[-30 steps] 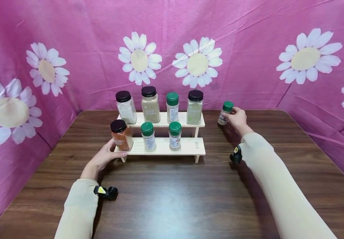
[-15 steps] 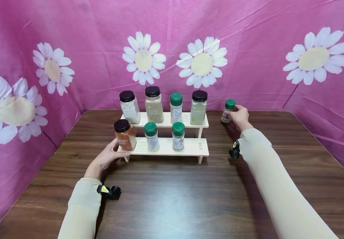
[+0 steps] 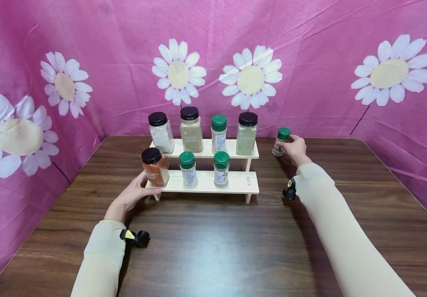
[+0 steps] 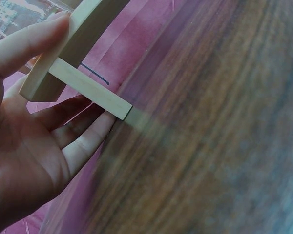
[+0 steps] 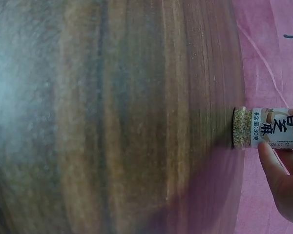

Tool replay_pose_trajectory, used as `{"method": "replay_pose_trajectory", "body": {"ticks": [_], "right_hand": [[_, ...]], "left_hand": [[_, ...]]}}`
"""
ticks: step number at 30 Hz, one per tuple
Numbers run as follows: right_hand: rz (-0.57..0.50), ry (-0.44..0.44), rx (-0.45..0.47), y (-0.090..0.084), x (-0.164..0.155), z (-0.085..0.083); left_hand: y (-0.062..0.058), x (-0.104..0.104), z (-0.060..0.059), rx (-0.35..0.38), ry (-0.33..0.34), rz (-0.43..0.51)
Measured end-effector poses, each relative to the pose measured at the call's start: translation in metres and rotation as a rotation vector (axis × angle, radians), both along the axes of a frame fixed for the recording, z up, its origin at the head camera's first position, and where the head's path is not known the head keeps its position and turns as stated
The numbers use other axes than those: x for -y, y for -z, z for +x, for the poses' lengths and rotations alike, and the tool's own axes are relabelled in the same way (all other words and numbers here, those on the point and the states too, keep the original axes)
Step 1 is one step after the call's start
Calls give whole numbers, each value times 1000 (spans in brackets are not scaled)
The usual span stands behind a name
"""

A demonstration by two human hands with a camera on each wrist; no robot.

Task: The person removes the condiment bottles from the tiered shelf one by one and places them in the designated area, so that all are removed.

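In the head view my left hand [image 3: 133, 193] grips the left end of a two-step pale wood rack [image 3: 237, 183]. In the left wrist view the thumb [image 4: 31, 41] lies along the lower shelf's edge, the other fingers beside its leg [image 4: 90, 87]. An orange spice jar [image 3: 156, 171] with a black lid stands on the shelf right by this hand. Right of the rack, my right hand [image 3: 296, 148] holds a small green-capped jar [image 3: 278, 145] upright between thumb and fingers. The right wrist view shows pale sesame-like seeds [image 5: 242, 127] in it, close over the table's far edge.
Two green-capped jars [image 3: 189, 173] share the lower step with the orange one. On the upper step stand black-lidded jars [image 3: 191, 134] and one green-capped jar [image 3: 219, 136]. A brown wood table [image 3: 206, 243] lies in front, a pink daisy-print cloth [image 3: 310, 82] behind.
The head view has shifted slightly. My right hand with the small jar went a little away, then came slightly back and toward the rack. The left hand stays on the rack.
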State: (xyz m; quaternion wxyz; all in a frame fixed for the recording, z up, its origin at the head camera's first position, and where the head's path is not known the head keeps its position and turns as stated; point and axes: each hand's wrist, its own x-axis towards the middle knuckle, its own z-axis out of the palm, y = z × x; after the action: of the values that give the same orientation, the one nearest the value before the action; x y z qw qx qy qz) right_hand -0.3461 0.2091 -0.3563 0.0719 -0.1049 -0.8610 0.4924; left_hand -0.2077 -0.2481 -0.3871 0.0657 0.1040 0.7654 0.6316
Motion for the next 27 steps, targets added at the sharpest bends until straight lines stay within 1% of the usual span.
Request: {"method": "replay_pose_trajectory", "body": {"ticks": [8,13,18,22,27], "right_hand": [[31,-35,-21,3,-1,2],[-9,-72,-18,7,-4,5],[-54,-75,8,10,-7,13],[-93,-69,12,9,-9,21],[-114,-117,-5,5,-12,31]], "left_hand": [[0,0,0,-1,-1,0],[-1,-1,1,4,2,3],[-1,0,1,13,7,11],[-1,0,0,14,12,10],[-1,0,1,18,10,3]]}}
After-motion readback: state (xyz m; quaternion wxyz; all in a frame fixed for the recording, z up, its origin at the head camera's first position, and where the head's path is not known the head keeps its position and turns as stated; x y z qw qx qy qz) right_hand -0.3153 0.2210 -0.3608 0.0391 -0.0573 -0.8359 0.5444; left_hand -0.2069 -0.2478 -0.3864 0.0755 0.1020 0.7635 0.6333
